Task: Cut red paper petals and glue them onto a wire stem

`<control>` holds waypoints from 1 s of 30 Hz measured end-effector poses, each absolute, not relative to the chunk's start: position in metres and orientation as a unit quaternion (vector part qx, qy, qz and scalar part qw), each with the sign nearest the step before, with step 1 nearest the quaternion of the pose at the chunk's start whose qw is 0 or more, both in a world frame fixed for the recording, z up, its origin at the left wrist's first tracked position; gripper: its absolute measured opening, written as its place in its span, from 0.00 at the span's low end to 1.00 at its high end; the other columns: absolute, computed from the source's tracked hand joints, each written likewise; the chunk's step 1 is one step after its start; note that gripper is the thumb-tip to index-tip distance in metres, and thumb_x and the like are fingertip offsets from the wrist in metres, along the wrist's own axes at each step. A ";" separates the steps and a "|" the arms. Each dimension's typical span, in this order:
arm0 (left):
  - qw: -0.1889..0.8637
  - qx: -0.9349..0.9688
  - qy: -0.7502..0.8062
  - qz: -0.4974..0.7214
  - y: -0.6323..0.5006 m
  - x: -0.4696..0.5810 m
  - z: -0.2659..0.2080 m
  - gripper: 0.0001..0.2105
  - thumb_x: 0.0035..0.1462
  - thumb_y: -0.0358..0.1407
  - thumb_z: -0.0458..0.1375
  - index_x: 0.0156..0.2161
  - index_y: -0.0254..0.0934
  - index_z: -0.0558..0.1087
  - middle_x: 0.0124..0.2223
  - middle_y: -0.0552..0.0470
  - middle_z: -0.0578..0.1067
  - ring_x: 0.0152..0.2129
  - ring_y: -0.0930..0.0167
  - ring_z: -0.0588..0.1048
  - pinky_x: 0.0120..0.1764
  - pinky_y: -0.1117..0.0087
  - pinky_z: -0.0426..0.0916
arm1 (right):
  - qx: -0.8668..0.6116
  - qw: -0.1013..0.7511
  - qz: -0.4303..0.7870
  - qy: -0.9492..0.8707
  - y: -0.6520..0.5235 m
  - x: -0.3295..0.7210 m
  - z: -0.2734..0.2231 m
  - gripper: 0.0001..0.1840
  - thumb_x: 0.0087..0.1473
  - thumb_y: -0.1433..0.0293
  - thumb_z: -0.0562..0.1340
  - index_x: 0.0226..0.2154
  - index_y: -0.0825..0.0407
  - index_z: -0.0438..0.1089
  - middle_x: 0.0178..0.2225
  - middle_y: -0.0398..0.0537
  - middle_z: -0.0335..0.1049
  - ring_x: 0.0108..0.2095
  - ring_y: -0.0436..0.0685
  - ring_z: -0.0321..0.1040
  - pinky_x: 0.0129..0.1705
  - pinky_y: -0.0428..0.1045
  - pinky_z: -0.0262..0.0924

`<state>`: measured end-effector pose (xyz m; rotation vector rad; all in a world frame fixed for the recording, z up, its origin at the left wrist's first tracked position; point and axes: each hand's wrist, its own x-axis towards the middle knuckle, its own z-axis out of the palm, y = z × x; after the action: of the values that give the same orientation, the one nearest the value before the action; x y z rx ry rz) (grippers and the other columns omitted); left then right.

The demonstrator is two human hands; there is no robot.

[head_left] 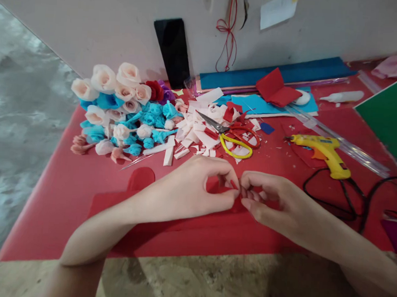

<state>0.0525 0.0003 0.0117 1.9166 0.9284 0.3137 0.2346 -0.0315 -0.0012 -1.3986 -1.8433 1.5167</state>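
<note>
My left hand [191,188] and my right hand [279,200] meet at their fingertips above the front of the red tabletop. Each is closed in a pinch. A small red paper piece [233,184] shows at the left fingertips; the fingers hide most of it. Whether the right fingers grip the same piece is hard to see, but they press right beside it. Under my left forearm lies a red paper sheet [106,204], with a round-ended red paper piece [142,178] just behind it.
Scissors [221,128] lie on pale paper scraps [189,128]. Paper flowers [126,92] are massed at the left. A yellow glue gun [323,145] with a black cord [351,207] sits right. A black phone [172,50] leans on the wall; a glue bottle [346,97] lies behind.
</note>
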 end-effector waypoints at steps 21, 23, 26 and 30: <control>0.456 0.781 0.398 0.153 0.003 0.055 0.007 0.03 0.50 0.29 0.53 0.28 0.35 0.70 0.28 0.59 0.73 0.27 0.78 0.70 0.34 0.77 0.63 | -0.515 0.179 0.455 -0.704 -0.039 0.237 -0.004 0.02 0.51 0.73 0.55 0.29 0.51 0.60 0.25 0.37 0.58 0.25 0.45 0.54 0.26 0.42 0.52; 0.448 0.785 0.399 0.155 0.004 0.054 0.010 0.03 0.50 0.29 0.54 0.28 0.36 0.70 0.29 0.59 0.73 0.28 0.78 0.70 0.34 0.78 0.63 | -0.510 0.184 0.461 -0.702 -0.039 0.238 -0.002 0.02 0.51 0.72 0.55 0.29 0.50 0.61 0.25 0.38 0.59 0.24 0.45 0.54 0.26 0.41 0.52; 0.445 0.785 0.400 0.161 0.004 0.052 0.013 0.04 0.51 0.29 0.55 0.29 0.36 0.71 0.30 0.59 0.74 0.29 0.78 0.71 0.35 0.78 0.64 | -0.509 0.185 0.483 -0.688 -0.037 0.240 0.000 0.04 0.52 0.70 0.54 0.28 0.50 0.62 0.24 0.38 0.59 0.23 0.46 0.54 0.24 0.42 0.51; 0.456 0.780 0.385 0.190 0.003 0.051 0.015 0.04 0.51 0.29 0.55 0.29 0.36 0.72 0.31 0.58 0.75 0.29 0.78 0.72 0.36 0.78 0.65 | -0.504 0.182 0.502 -0.679 -0.035 0.241 0.003 0.08 0.54 0.66 0.54 0.27 0.50 0.65 0.22 0.39 0.58 0.23 0.47 0.55 0.23 0.43 0.50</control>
<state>0.0508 0.0032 0.0155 1.9229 0.9504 0.4691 0.2406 -0.0351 0.0029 -1.4227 -1.9150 1.4173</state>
